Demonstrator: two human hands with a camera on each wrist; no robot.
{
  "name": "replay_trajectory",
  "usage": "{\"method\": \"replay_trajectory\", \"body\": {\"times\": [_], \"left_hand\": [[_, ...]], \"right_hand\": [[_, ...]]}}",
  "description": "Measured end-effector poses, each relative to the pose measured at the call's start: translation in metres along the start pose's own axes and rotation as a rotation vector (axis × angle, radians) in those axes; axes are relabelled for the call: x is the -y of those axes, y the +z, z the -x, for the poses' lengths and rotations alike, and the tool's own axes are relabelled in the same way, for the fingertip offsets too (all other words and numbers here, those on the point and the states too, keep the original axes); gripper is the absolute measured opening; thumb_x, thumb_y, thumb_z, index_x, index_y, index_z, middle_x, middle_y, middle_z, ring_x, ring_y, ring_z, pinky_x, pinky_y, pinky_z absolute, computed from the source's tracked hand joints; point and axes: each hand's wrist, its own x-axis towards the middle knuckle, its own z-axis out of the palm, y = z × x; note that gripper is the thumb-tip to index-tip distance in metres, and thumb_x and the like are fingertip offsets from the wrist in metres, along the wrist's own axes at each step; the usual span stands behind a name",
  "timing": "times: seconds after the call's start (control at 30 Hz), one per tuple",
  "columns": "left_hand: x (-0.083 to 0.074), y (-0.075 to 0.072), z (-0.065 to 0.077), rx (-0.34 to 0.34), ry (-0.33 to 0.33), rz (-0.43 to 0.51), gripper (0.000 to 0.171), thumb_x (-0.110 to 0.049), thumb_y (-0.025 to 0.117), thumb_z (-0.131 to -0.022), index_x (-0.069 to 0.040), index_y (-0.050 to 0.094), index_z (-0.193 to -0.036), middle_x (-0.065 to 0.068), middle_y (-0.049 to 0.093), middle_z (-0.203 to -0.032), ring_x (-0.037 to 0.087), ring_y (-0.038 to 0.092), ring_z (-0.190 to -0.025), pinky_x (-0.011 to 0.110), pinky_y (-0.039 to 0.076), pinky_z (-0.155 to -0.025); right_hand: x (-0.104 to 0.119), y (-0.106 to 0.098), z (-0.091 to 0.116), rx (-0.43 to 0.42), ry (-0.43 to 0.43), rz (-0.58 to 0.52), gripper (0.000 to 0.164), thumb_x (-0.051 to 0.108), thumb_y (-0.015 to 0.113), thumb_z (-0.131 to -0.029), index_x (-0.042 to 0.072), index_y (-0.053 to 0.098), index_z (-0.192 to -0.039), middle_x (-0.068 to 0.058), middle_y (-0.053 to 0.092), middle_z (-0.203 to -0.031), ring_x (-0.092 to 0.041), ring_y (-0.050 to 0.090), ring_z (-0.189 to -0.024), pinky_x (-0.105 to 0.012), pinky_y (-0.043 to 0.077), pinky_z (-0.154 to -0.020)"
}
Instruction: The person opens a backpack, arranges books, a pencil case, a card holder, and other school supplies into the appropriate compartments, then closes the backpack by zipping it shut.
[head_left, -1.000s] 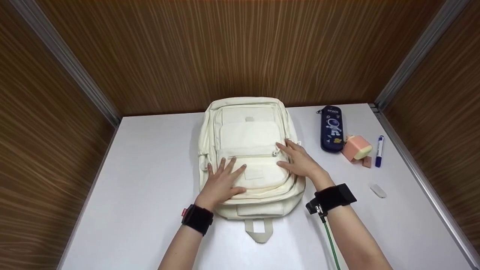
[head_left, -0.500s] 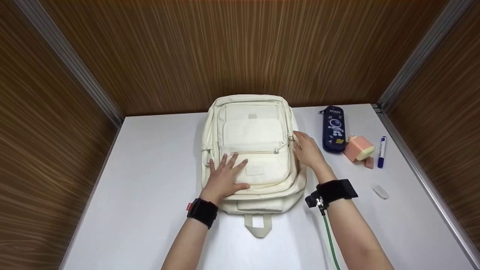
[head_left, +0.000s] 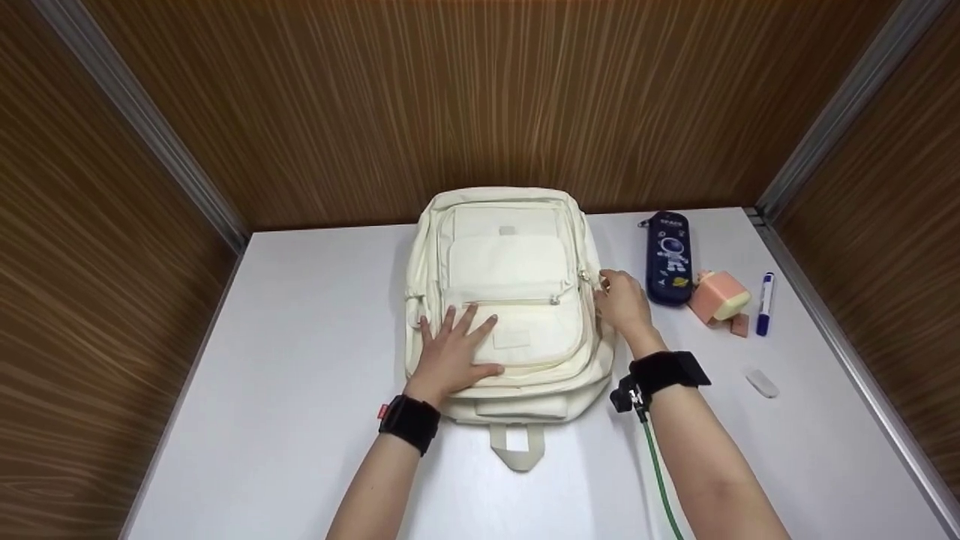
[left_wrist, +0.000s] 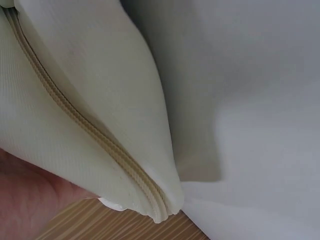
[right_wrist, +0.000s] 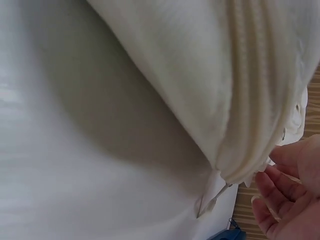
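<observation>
A cream backpack (head_left: 502,262) lies front side up on the white table, its top handle (head_left: 517,457) toward me. My left hand (head_left: 450,356) rests flat on the lower left of its front, fingers spread. At the bag's right edge, my right hand (head_left: 624,304) has curled fingers and pinches a zipper pull there, mostly hidden by the fingertips. A metal zipper slider (head_left: 585,276) shows just left of those fingertips. The right wrist view shows the thumb and fingers (right_wrist: 285,187) at the bag's edge, near a hanging metal pull (right_wrist: 212,202).
Right of the bag lie a navy pencil case (head_left: 669,259) with an astronaut print, a pink and yellow cube-shaped thing (head_left: 720,298), a small reddish-brown block (head_left: 739,325), a blue-capped marker (head_left: 765,304) and a white eraser-like piece (head_left: 762,382). Wood-grain panels (head_left: 480,97) enclose the table.
My right hand has moved from lying spread on the bag's front to its right edge, where the fingers now curl and pinch. The left hand stays flat on the bag.
</observation>
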Motion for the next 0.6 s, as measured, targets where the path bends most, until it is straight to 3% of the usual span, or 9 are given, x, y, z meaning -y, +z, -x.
{"method": "replay_trajectory", "body": {"times": [0.13,0.33,0.6], "left_hand": [[0.000,0.000,0.000,0.008,-0.003,0.016,0.087,-0.077,0.054,-0.080,-0.037,0.030,-0.154,0.003,0.017,-0.162,0.040,0.012,-0.146,0.075,0.005,-0.103],[0.001,0.002,0.000,0.017,-0.005,0.018,0.087,-0.078,0.052,-0.081,-0.037,0.028,-0.154,0.003,0.015,-0.163,0.039,0.010,-0.146,0.075,0.004,-0.103],[0.001,0.002,-0.001,0.011,-0.009,-0.002,0.087,-0.079,0.051,-0.081,-0.038,0.027,-0.154,0.003,0.015,-0.163,0.039,0.011,-0.146,0.075,0.004,-0.103]], "right_hand": [[-0.002,0.002,0.000,-0.019,0.016,0.020,0.034,0.006,0.063,-0.091,-0.005,0.062,-0.122,-0.020,0.063,-0.105,-0.037,0.060,-0.096,-0.049,0.046,-0.083],[-0.002,0.007,0.000,-0.079,-0.054,0.003,0.032,0.002,0.063,-0.089,-0.004,0.064,-0.121,-0.018,0.065,-0.100,-0.035,0.060,-0.092,-0.048,0.046,-0.082],[0.003,0.011,-0.003,-0.076,-0.083,0.042,0.033,0.001,0.061,-0.091,-0.005,0.062,-0.123,-0.019,0.067,-0.100,-0.039,0.061,-0.095,-0.051,0.046,-0.083]]}}
